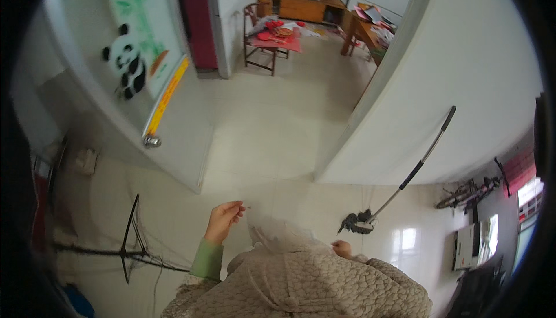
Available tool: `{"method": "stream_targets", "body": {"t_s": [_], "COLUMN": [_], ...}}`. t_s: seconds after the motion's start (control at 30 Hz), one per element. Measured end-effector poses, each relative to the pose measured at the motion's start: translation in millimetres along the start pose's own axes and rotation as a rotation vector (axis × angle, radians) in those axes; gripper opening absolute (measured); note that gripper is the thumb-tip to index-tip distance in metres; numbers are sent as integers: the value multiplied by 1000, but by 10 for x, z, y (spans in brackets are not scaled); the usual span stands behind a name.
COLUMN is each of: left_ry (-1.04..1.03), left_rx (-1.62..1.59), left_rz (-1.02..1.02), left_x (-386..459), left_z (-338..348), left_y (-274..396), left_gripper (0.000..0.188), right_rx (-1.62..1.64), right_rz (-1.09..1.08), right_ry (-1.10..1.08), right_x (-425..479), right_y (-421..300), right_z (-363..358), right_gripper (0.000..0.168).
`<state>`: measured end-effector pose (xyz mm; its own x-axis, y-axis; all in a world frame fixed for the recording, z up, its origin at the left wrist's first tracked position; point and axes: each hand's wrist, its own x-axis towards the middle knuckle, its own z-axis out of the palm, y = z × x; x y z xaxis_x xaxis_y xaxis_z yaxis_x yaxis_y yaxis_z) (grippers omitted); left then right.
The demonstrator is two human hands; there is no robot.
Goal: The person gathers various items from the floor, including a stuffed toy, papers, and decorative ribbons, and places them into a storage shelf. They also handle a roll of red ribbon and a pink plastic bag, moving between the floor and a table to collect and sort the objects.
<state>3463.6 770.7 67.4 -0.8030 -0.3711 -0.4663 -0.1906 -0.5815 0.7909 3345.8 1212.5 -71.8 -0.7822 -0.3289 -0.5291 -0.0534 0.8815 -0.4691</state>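
Note:
My left hand (224, 219) is raised before me with curled fingers, pinching the upper corner of a thin clear plastic bag or sheet (278, 235). The plastic hangs in front of my quilted beige jacket (304, 283); its lower part runs along the jacket. At the jacket's right side, my right hand (342, 249) is partly hidden by plastic and clothing, its fingers closed near the plastic's edge; whether it holds the plastic I cannot tell. A mop (417, 174) leans against the white wall to the right, its dark head (358, 222) on the tiled floor.
A door (173, 144) with a panda picture stands ajar at the left. A black tripod stand (126, 253) is at lower left. Beyond the doorway are a wooden chair (260, 49) with red items and a cluttered wooden table (365, 36). A bicycle (469, 192) stands far right.

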Motion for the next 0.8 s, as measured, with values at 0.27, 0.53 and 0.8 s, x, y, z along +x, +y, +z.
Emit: {"method": "stream_targets", "body": {"t_s": [0.27,0.53,0.8], "left_ry": [44,204,195], "left_rx": [205,149,243], "left_rz": [144,142,164], "left_x": [2392,4457,5873], "left_z": [163,-168,-295], "left_y": [1225,2073,3076], "left_gripper": [28,27,21], "right_rx": [-82,-25,377], "right_rz": [753,-461,-457], "right_ry": [3,478,338], "right_x": [1182,5245,6810], "right_y": [-94,-2576,-5499], "right_z": [-19,-550,-1946], "right_gripper": [22,18,19]}}
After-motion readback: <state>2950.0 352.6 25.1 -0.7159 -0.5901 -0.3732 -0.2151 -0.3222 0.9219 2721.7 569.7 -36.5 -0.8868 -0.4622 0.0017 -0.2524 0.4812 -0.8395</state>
